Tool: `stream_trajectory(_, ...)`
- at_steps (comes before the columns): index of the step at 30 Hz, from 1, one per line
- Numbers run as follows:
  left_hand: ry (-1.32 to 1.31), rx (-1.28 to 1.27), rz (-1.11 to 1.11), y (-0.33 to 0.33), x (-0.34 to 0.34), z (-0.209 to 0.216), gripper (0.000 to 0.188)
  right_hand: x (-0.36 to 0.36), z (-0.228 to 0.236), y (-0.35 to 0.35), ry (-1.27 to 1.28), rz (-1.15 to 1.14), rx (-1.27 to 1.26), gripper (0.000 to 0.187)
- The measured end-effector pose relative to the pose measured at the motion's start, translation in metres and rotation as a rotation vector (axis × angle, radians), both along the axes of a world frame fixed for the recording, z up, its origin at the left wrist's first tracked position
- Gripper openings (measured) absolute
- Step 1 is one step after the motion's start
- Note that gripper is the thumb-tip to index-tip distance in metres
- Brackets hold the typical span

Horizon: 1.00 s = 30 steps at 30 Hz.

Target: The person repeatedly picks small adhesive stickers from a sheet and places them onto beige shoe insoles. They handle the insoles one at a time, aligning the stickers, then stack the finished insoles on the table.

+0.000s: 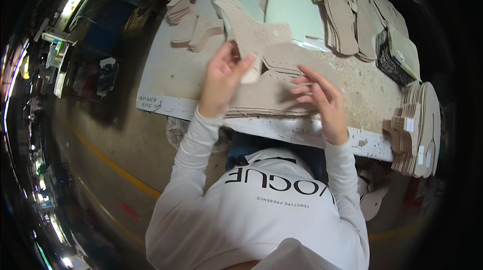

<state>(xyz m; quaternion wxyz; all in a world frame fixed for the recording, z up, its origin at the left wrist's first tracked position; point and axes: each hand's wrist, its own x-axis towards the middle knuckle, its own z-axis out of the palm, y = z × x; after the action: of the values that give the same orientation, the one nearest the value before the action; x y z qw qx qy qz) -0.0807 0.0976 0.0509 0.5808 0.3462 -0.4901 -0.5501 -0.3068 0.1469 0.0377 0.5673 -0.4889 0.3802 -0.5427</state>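
Observation:
My left hand is closed on a cream, textured, branching cut piece that looks like a shoe upper part. It is held up, tilted, over the table, its wide arms pointing away from me. My right hand hovers to the right with its fingers apart and nothing in them. Below and between the hands lies a stack of larger beige cut pieces with rows of small holes, near the table's front edge. Motion slightly blurs both hands and the held piece.
Stacks of beige pieces lie at the far left of the table. Pale green sheets lie at the back. Further right are long beige stacks and a black basket. Another stack stands at the right edge.

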Motion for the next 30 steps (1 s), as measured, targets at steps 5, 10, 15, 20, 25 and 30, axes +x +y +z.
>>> stream_trajectory(5,-0.011,0.055,-0.259,0.055,-0.040,0.005,0.029,0.022,0.017,-0.021,-0.096,-0.174,0.024,0.030)
stream_trajectory(10,0.069,0.045,-0.321,0.061,-0.039,0.005,0.026,0.018,0.027,-0.022,-0.083,-0.135,-0.001,0.031)
stream_trajectory(15,0.073,0.030,-0.316,0.061,-0.037,0.004,0.022,0.021,0.029,-0.021,-0.137,-0.129,0.041,0.031)
stream_trajectory(20,0.054,0.067,-0.307,0.061,-0.034,0.000,0.020,0.024,0.028,-0.020,-0.157,-0.134,0.048,0.029)
stream_trajectory(25,0.056,0.061,-0.304,0.059,-0.032,-0.004,0.018,0.024,0.033,-0.020,-0.092,-0.061,0.066,0.026)
stream_trajectory(30,-0.120,0.244,-0.370,0.044,-0.026,0.002,0.021,0.021,0.038,-0.020,0.034,0.205,0.016,0.029)
